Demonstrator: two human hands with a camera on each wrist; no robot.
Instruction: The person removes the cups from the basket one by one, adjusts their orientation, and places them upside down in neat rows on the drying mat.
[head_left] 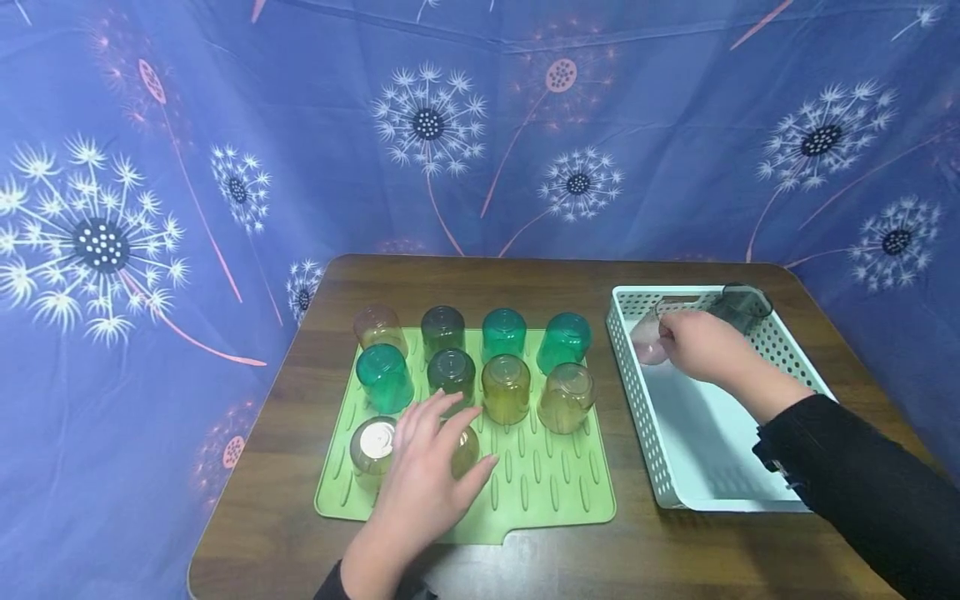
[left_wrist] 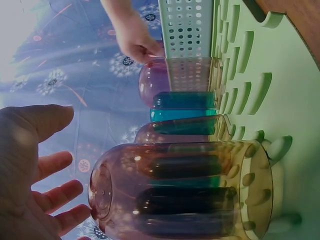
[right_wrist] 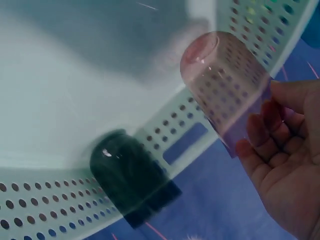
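My right hand [head_left: 705, 348] pinches a clear pink glass [right_wrist: 220, 80] by its rim, between thumb and fingers, inside the white perforated basket [head_left: 637, 400]. Near it in the basket's far right corner leans a dark grey-green glass [right_wrist: 127, 175]. My left hand [head_left: 423, 479] hovers over the front of the green drying mat [head_left: 525, 512], fingers spread and holding nothing. Just below it stand an amber glass [head_left: 467, 454] and a pale yellowish glass [head_left: 367, 479], both upside down. In the left wrist view, the fingertips are close to the base of an amber glass [left_wrist: 185, 195].
Behind them, several upturned glasses stand in rows on the mat: green [head_left: 564, 342], dark grey [head_left: 442, 332], yellow [head_left: 506, 392] and pinkish [head_left: 375, 327]. The brown wooden table [head_left: 262, 500] carries mat and basket. A blue flowered cloth [head_left: 480, 125] hangs behind.
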